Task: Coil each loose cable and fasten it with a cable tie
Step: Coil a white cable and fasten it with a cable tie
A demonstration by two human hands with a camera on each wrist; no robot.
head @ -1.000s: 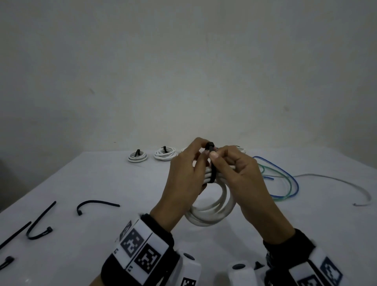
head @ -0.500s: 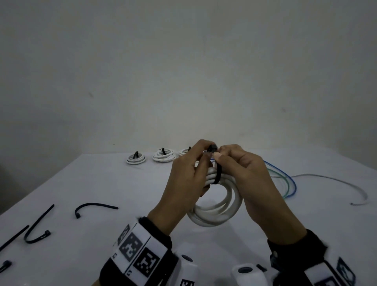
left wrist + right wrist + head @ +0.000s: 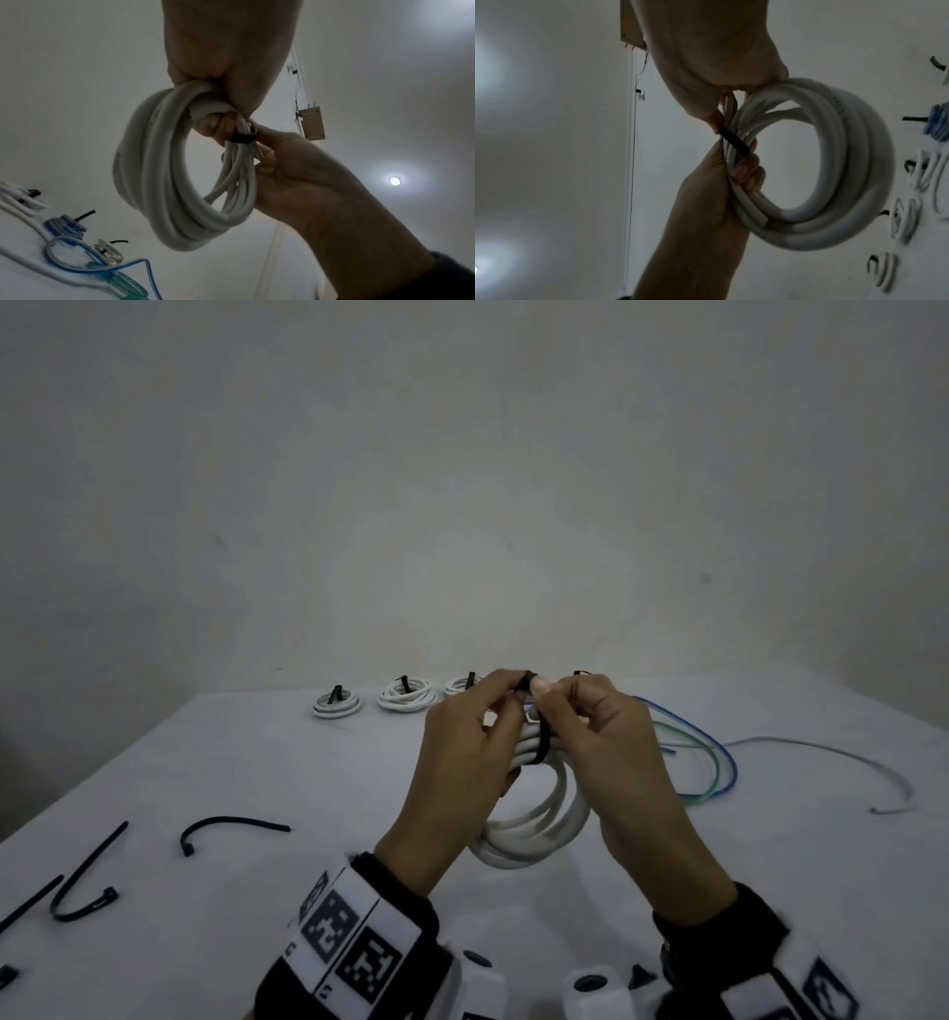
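Observation:
A white cable coil hangs above the middle of the table between both hands. A black cable tie is looped round the top of the coil, its head up at the fingertips. My left hand has fingers curled through the coil next to the tie. The right hand pinches the tie's upper end between thumb and forefinger. From the right wrist, the tie crosses the strands between the two hands. The tie's tail is hidden by the fingers.
Three tied white coils lie along the back of the white table. A loose blue and green cable and a grey cable lie to the right. Loose black ties lie at the left.
Both hands and the coil have drifted slightly to the right. The holds on coil and tie look the same.

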